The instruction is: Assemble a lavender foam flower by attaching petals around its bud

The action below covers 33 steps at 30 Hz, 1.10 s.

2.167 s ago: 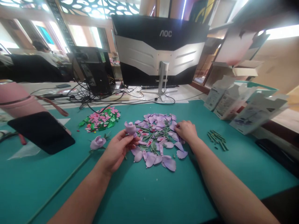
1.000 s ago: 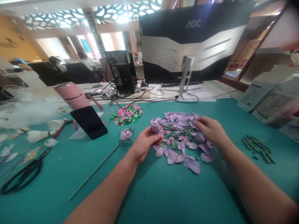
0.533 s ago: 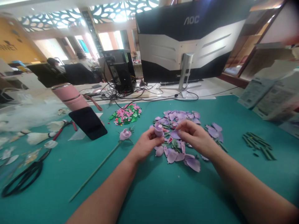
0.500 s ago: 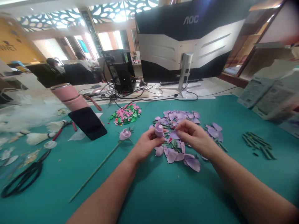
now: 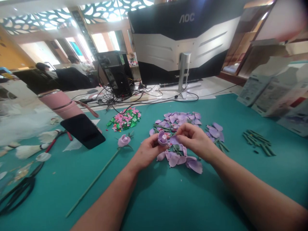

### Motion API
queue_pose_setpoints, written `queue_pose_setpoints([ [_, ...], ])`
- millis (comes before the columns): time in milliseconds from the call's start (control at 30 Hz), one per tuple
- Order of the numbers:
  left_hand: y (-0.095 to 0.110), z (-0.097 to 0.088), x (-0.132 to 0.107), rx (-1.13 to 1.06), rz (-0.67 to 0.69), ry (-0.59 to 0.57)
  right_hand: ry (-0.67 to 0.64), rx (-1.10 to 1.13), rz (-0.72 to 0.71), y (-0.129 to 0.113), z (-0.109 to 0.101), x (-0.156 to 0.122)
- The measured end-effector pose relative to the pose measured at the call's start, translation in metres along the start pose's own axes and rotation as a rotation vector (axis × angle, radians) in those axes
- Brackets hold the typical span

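Between the fingers of my left hand [image 5: 149,150] is a partly built lilac toy flower head [image 5: 162,138], its cupped petals facing up around a pale centre. My right hand [image 5: 192,139] pinches a loose lilac petal [image 5: 174,140] close beside the flower head, with a small gap between them. Under and behind both hands spreads a pile of lilac petals [image 5: 177,159] mixed with green pieces. A finished-looking lilac rose [image 5: 124,140] on a long green stem [image 5: 95,181] lies to the left of my left forearm.
Pink and green small pieces [image 5: 125,119] form a heap at the back. Green stem pieces [image 5: 258,142] lie at right. A phone [image 5: 83,131] leans on a pink bottle [image 5: 60,104]; black scissors [image 5: 20,191] and shuttlecocks [image 5: 31,151] are at left. Behind stands a monitor [image 5: 178,48].
The view has shifted slightly to the right. In my left hand the flower head has tilted, so more of its inside shows. My right hand still holds the petal close to it.
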<state>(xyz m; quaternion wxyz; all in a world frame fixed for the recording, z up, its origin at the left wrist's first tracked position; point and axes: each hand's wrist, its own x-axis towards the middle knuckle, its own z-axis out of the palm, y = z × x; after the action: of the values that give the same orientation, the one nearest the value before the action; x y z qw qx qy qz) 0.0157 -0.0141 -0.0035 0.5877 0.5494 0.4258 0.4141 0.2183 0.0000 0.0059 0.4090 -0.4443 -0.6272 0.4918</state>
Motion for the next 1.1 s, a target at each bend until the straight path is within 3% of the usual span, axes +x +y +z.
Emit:
queue_pose_setpoints([
  [600,0.000,0.000,-0.001,0.093,0.037,-0.006,0.037,-0.028,-0.027,0.000,0.006,-0.003],
  [1100,-0.003,0.000,-0.002,0.232,0.092,-0.058,0.113,-0.207,-0.081,-0.003,0.011,-0.008],
])
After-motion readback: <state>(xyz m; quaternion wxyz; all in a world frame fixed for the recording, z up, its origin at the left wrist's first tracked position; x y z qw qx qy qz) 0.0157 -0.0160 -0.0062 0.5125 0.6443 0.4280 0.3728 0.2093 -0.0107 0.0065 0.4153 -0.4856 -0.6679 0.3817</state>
